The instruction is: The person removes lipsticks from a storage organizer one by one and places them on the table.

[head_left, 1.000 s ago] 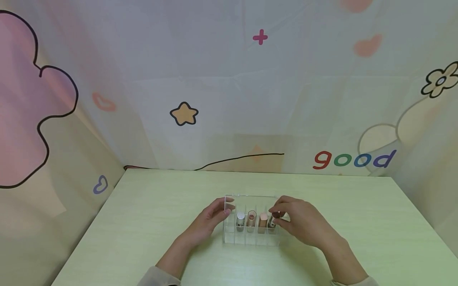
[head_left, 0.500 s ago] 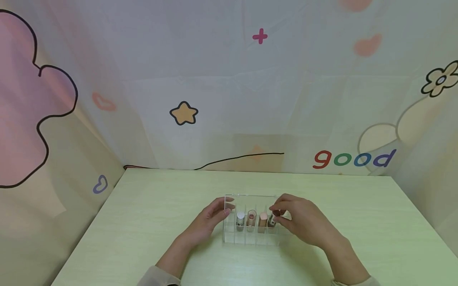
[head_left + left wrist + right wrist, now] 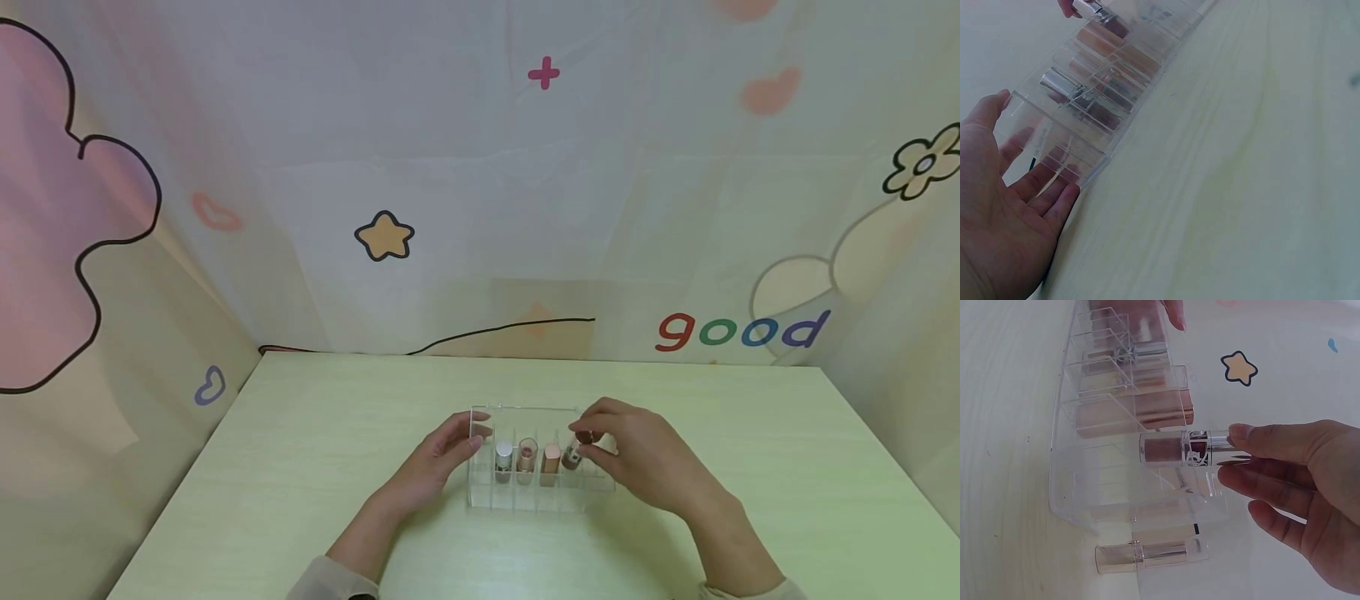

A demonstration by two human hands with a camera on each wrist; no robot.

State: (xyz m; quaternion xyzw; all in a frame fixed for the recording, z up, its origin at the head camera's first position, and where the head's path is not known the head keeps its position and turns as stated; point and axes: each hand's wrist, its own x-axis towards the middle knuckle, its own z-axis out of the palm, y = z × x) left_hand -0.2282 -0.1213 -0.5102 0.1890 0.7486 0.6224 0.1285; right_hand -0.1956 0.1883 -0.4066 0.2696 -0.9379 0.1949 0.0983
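Note:
A clear acrylic lipstick organizer (image 3: 525, 502) stands on the table. My left hand (image 3: 429, 467) grips its left end, fingers showing through the plastic in the left wrist view. My right hand (image 3: 648, 462) pinches a lip gloss tube (image 3: 1166, 450) by its silver cap. The tube leans, its clear brownish base raised over the right-hand slots. Still in the slots are a silver-capped tube (image 3: 504, 461), a pinkish clear-capped lipstick (image 3: 527, 457) and a rose-gold lipstick (image 3: 1166, 411). My right hand partly covers the organizer's right end in the head view.
In the right wrist view, another clear pinkish tube (image 3: 1150, 555) stands just outside the organizer's right end. The pale wood-grain table (image 3: 315, 433) reaches back to a printed cloth backdrop (image 3: 480, 208) with cloth on both sides.
My right hand has lifted the lip gloss tube a little, up and to the right. The organizer and my left hand have hardly moved.

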